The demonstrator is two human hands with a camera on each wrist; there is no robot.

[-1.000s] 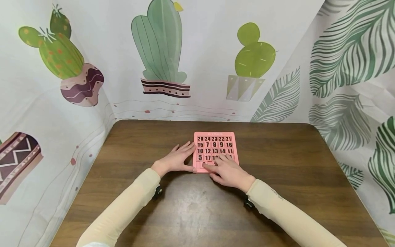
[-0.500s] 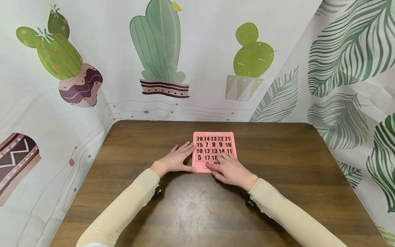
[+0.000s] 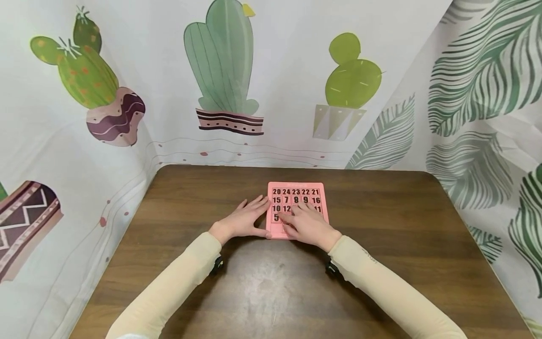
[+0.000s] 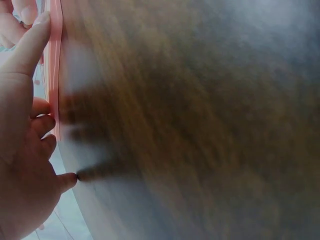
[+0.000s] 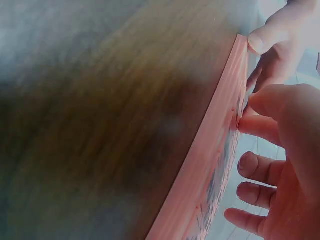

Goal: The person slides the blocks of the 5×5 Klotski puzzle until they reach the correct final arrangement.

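A pink number slide puzzle (image 3: 296, 186) lies flat on the table, its tiles printed with black numbers. My left hand (image 3: 244, 220) rests along its left edge, fingers extended and thumb at the near left corner; in the left wrist view the thumb (image 4: 31, 47) touches the pink frame. Over the lower right tiles is my right hand (image 3: 311, 226), its index fingertip at the tile marked 5 (image 3: 276, 217). In the right wrist view the other fingers (image 5: 255, 195) are spread above the board. A blank slot shows at the puzzle's bottom left. Several tiles are hidden under the right hand.
The brown wooden table (image 3: 203, 188) extends around the puzzle on all sides. Behind it hangs a white cloth (image 3: 283, 70) printed with cacti and leaves. Dark wrist devices show under both sleeves.
My right hand first slid right along the bottom row, where a bottom-left slot opened up, then moved up and left to the tile marked 5. The left hand has stayed put.
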